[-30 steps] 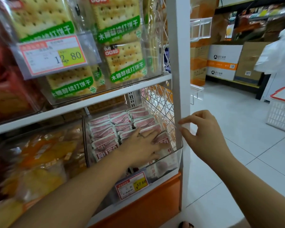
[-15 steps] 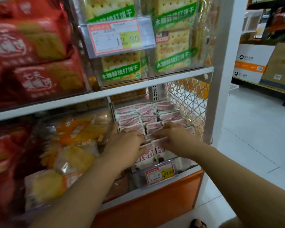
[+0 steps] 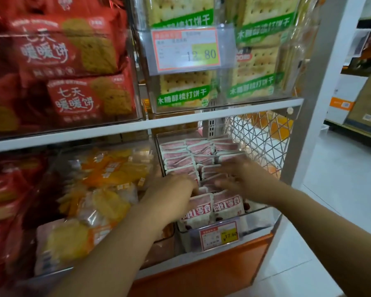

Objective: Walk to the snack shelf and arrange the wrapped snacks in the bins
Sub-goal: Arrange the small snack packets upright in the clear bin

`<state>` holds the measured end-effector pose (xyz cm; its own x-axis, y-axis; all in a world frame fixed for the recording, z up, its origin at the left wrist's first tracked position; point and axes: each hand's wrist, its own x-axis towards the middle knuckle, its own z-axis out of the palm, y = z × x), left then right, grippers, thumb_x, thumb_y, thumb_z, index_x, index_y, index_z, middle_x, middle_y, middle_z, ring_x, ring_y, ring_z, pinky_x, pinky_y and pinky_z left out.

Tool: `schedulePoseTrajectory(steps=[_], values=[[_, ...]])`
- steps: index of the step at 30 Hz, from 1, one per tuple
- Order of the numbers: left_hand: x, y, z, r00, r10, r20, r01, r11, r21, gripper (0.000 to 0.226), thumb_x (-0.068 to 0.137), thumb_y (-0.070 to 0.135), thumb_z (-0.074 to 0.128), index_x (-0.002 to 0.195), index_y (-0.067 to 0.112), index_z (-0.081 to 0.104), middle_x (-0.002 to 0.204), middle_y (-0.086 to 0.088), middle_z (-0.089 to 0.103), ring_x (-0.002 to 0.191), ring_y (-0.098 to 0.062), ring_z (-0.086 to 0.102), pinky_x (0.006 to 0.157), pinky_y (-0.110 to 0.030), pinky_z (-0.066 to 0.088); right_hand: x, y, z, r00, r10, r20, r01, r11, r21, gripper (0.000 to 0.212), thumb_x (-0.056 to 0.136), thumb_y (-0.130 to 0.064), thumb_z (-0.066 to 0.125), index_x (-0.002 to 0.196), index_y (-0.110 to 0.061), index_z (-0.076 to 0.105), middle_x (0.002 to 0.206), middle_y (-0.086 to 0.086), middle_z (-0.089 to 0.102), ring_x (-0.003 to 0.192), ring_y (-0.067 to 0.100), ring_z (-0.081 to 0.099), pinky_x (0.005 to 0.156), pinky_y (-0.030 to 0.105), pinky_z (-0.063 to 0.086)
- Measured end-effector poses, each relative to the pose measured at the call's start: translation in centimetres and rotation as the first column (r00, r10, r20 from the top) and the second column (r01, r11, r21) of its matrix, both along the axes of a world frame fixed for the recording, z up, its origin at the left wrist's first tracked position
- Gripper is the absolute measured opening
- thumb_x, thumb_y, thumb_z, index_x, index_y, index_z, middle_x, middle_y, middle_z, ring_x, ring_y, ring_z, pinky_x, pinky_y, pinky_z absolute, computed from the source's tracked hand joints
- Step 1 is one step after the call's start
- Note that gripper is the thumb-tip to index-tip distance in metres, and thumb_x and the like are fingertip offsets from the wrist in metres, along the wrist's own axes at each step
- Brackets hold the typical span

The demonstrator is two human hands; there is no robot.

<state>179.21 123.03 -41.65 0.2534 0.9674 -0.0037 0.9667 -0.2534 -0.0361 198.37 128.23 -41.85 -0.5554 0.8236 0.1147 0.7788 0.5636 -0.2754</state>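
Note:
Rows of pink-and-white wrapped snack packets [image 3: 180, 155] stand in a clear bin [image 3: 259, 219] at the right end of the lower shelf. Both of my hands are inside this bin. My left hand [image 3: 174, 189] reaches in from the left, fingers curled over the top edge of the front packet [image 3: 198, 213], fingertips hidden behind it. My right hand [image 3: 242, 179] lies over the packets behind, fingers spread and fairly straight, touching their tops; it is blurred.
A price tag [image 3: 219, 235] hangs on the bin's front. Yellow-and-orange wrapped snacks [image 3: 107, 189] fill the bin to the left. Red biscuit bags [image 3: 69, 50] and green-labelled cracker packs [image 3: 184, 91] sit above. Wire mesh [image 3: 257, 138] and a white post [image 3: 321, 103] close the shelf's right end.
My right hand moved from the shelf post into the bin beside my left hand. Both now work among the pink packets, and the view has shifted left.

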Motion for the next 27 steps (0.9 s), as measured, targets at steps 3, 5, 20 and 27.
schedulePoseTrajectory(steps=[3, 5, 20, 27], values=[[-0.6, 0.3, 0.3, 0.998, 0.002, 0.056, 0.0, 1.0, -0.027, 0.037, 0.088, 0.054, 0.052, 0.12, 0.035, 0.057, 0.133, 0.014, 0.049, 0.125, -0.011, 0.043, 0.112, -0.056, 0.013, -1.5, 3.0, 1.6, 0.998, -0.054, -0.012, 0.054, 0.998, 0.015, 0.029, 0.094, -0.03, 0.049, 0.113, -0.017, 0.066, 0.112, 0.007, 0.066, 0.1, 0.025, 0.061, 0.089, 0.036, 0.049], [-1.0, 0.3, 0.1, 0.995, -0.019, 0.102, 0.021, 1.0, -0.017, 0.035, 0.089, 0.051, 0.052, 0.119, 0.035, 0.058, 0.133, 0.015, 0.049, 0.126, -0.011, 0.041, 0.112, -0.052, 0.018, -3.1, 5.2, 1.7, 0.991, -0.08, 0.108, 0.086, 0.995, -0.047, 0.026, 0.095, -0.021, 0.044, 0.089, -0.009, 0.066, 0.093, 0.008, 0.066, 0.091, 0.026, 0.061, 0.076, 0.03, 0.048], [-1.6, 0.6, -1.0, 0.962, -0.092, 0.256, 0.072, 0.994, 0.086, 0.025, 0.09, 0.043, 0.049, 0.104, 0.036, 0.068, 0.109, 0.019, 0.061, 0.11, -0.008, 0.045, 0.104, -0.043, 0.031, -6.0, 8.8, 1.8, 0.875, -0.016, 0.484, -0.012, 0.999, 0.053, 0.028, 0.092, -0.014, 0.043, 0.109, -0.009, 0.065, 0.114, 0.009, 0.063, 0.102, 0.026, 0.06, 0.083, 0.032, 0.05], [-1.5, 0.5, -1.0, 0.965, -0.069, 0.251, 0.05, 0.995, 0.082, 0.023, 0.09, 0.042, 0.05, 0.104, 0.036, 0.068, 0.112, 0.02, 0.06, 0.111, -0.008, 0.044, 0.107, -0.044, 0.027, -5.5, 8.6, 1.9, 0.924, 0.055, 0.378, -0.109, 0.986, 0.123, 0.028, 0.077, 0.008, 0.051, 0.075, -0.02, 0.056, 0.077, 0.001, 0.052, 0.075, 0.022, 0.053, 0.067, 0.024, 0.037]])
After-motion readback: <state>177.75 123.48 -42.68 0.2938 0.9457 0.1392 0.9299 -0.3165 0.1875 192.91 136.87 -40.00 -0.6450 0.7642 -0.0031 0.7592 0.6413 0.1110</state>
